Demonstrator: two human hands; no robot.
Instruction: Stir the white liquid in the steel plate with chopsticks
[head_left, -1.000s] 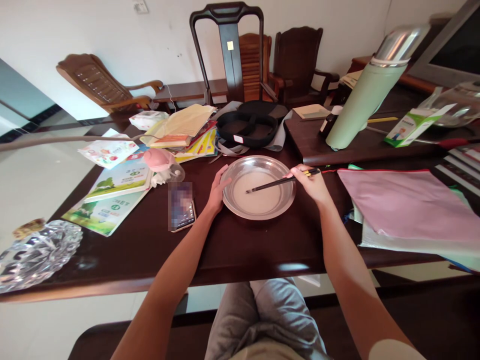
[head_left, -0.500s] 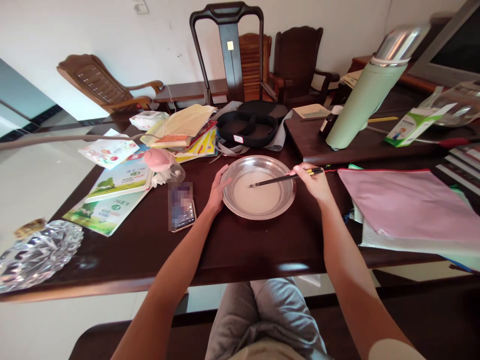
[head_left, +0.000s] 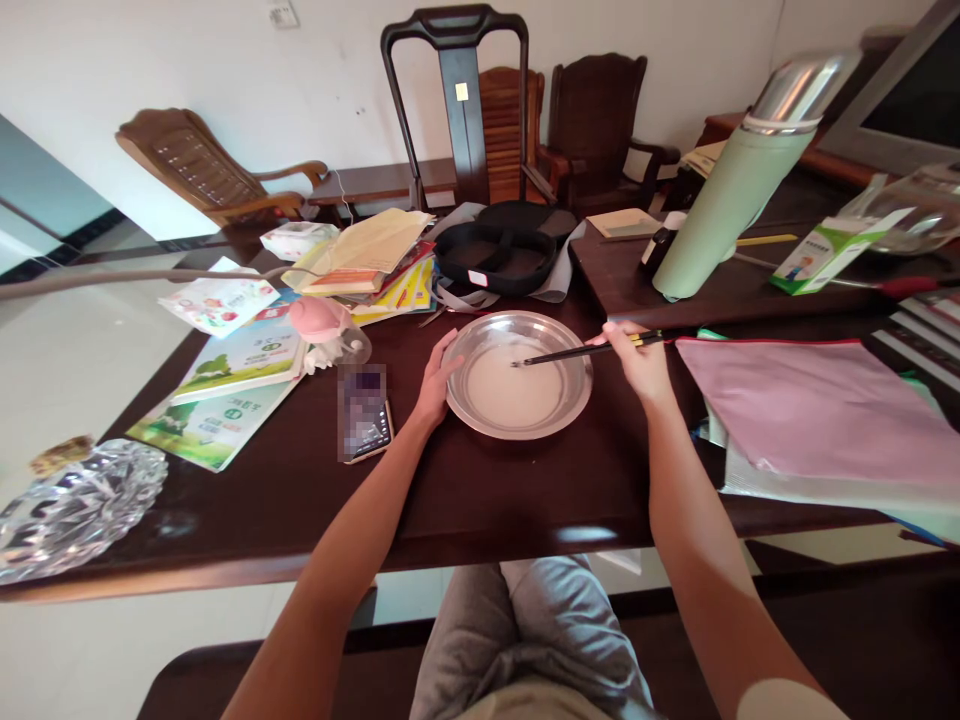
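A round metal bowl (head_left: pixel 576 400) stands on the dark wooden table with a pale, milky mixture (head_left: pixel 514 385) in its bottom. My left hand (head_left: pixel 436 378) grips the bowl's left rim, thumb over the edge and fingers along the outside. In my right hand (head_left: pixel 636 365), at the bowl's right, is a pair of black chopsticks (head_left: pixel 562 354) with gold bands, the fingers closed around their upper part. They slant down to the left, and their tips are over or in the pale mixture; I cannot tell if they touch it.
Left of the bowl lie a phone (head_left: pixel 365 415), a pink-lidded bottle (head_left: pixel 322 325), workbooks (head_left: pixel 217 420) and a crystal dish (head_left: pixel 90 505). Behind it sits a black case (head_left: pixel 495 255). A green thermos (head_left: pixel 739 205), a small box (head_left: pixel 825 255) and a pink pouch (head_left: pixel 825 405) are on the right.
My right hand has shifted a little to the right, drawing the chopsticks with it, so their tips sit nearer the bowl's middle. My left hand and the bowl have stayed put.
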